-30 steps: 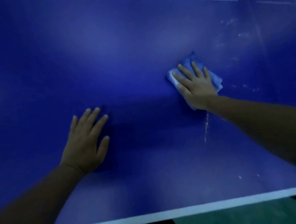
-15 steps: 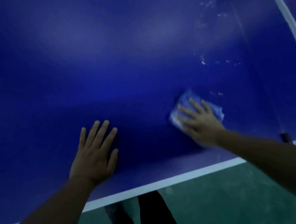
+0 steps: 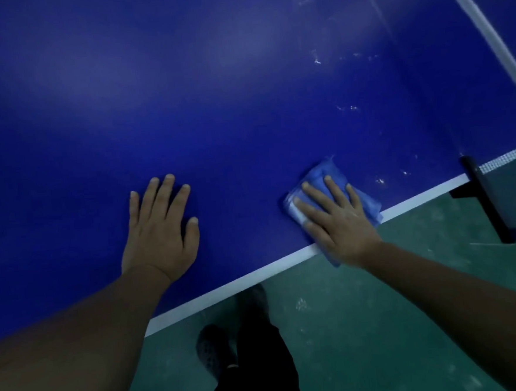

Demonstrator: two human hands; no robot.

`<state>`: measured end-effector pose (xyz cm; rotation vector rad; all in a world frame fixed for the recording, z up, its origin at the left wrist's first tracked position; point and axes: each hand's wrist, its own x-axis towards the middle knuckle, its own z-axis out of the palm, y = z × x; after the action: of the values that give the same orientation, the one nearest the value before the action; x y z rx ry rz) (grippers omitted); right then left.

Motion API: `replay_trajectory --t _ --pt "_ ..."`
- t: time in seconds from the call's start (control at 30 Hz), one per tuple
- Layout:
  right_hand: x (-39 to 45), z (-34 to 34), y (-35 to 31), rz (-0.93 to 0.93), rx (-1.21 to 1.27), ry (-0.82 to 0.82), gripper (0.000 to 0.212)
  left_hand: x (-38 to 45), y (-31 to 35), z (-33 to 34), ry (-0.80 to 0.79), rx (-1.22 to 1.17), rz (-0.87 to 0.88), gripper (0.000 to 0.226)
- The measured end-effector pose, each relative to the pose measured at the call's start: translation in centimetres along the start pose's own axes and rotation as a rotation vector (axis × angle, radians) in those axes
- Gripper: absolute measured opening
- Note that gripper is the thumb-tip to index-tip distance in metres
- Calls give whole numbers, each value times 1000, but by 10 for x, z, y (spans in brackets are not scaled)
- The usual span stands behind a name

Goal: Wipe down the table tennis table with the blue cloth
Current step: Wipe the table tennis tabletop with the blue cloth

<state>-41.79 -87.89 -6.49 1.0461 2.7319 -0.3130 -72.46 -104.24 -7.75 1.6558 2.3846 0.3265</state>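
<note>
— What's the surface and room?
— A dark blue table tennis table (image 3: 243, 89) with a white edge line, green floor (image 3: 366, 325) below, net post (image 3: 489, 203) at 3 o'clock.
— Hands?
— Left hand (image 3: 161, 232) flat, fingers straight, slightly apart. Right hand (image 3: 338, 220) at 4 o'clock presses straight, spread fingers on the folded blue cloth (image 3: 325, 172), which overhangs the table's edge.
</note>
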Motion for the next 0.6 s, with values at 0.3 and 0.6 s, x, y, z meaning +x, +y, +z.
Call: replay_trajectory --t 0.3,0.6 --pt "48 19 -124 195 77 167 50 1 1 0 -6 -8 3 64" --pt "4 2 -5 630 84 114 51 1 2 -1 -3 -7 5 63"
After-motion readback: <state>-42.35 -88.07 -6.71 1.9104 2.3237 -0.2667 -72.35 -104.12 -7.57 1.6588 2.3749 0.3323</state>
